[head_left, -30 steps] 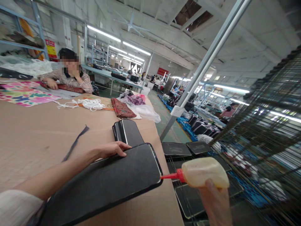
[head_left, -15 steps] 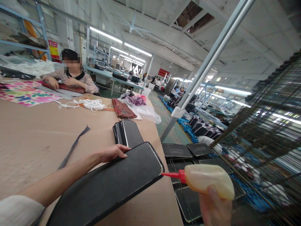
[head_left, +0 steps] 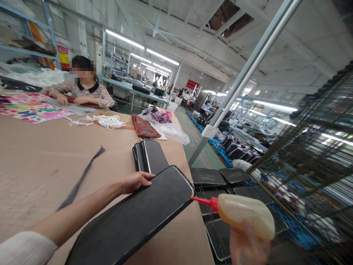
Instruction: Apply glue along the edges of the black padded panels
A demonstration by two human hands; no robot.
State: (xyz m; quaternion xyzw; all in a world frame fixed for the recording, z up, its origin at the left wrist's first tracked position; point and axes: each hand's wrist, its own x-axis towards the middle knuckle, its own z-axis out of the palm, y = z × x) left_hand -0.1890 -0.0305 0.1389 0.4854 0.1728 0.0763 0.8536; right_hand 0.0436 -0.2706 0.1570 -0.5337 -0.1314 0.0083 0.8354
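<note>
My left hand (head_left: 137,182) grips the upper edge of a long black panel (head_left: 132,217) with rounded corners, thumb on its face. The panel is tilted above the table, and its lower left end runs out of view. My right hand (head_left: 249,243) is wrapped around a translucent squeeze bottle (head_left: 245,213) holding yellowish liquid. The bottle lies nearly level, its red nozzle (head_left: 202,201) pointing left with the tip at the panel's right corner. Behind the panel, a small stack of similar black panels (head_left: 154,154) rests on the table.
On the brown table (head_left: 41,165) lie a dark fabric strip (head_left: 82,176), white cords (head_left: 109,121) and a folded red patterned cloth (head_left: 145,127). A person (head_left: 85,88) sits across the table. More black panels (head_left: 208,176) lie on a rack at right, near a metal post (head_left: 220,114).
The nozzle tip has moved slightly up along the panel's right corner. My left hand and the panel have shifted a little to the right.
</note>
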